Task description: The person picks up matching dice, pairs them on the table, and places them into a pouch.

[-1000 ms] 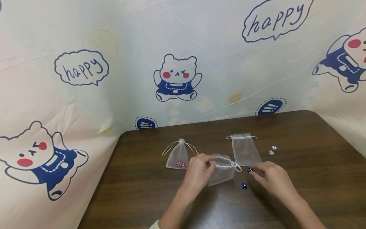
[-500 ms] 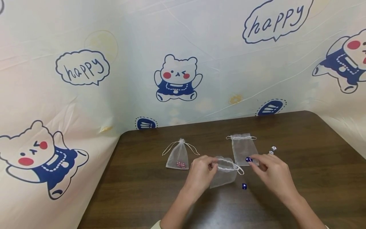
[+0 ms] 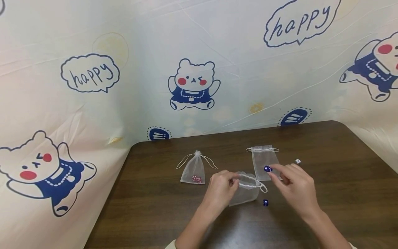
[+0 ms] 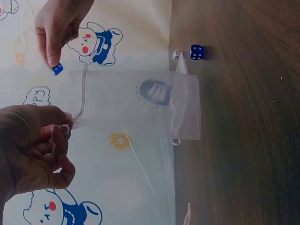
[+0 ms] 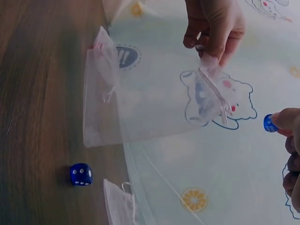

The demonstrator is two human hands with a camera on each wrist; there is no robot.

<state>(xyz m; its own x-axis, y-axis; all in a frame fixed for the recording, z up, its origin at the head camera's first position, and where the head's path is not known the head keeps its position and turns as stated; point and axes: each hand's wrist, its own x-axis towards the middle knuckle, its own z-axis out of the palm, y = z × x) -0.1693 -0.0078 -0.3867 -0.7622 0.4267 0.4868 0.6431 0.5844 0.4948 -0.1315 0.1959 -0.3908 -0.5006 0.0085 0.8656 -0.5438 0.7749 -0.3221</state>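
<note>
My left hand pinches the rim of a sheer white drawstring pouch, whose mouth gapes toward the right. Its white cord loop dangles at the right side of the mouth. Between thumb and forefinger, my right hand holds a blue die above and to the right of that mouth. In the right wrist view the same die is apart from the pouch. A second blue die lies on the table just right of the held pouch.
A drawn-up pouch with red dice inside lies to the left. Behind my hands a flat pouch lies on the brown table. A white die shows past my right hand. A printed cloth hangs behind.
My right hand has raised the blue die off the table and brought it slightly left, nearer the pouch mouth. My left hand, still holding the pouch, has shifted slightly right.
</note>
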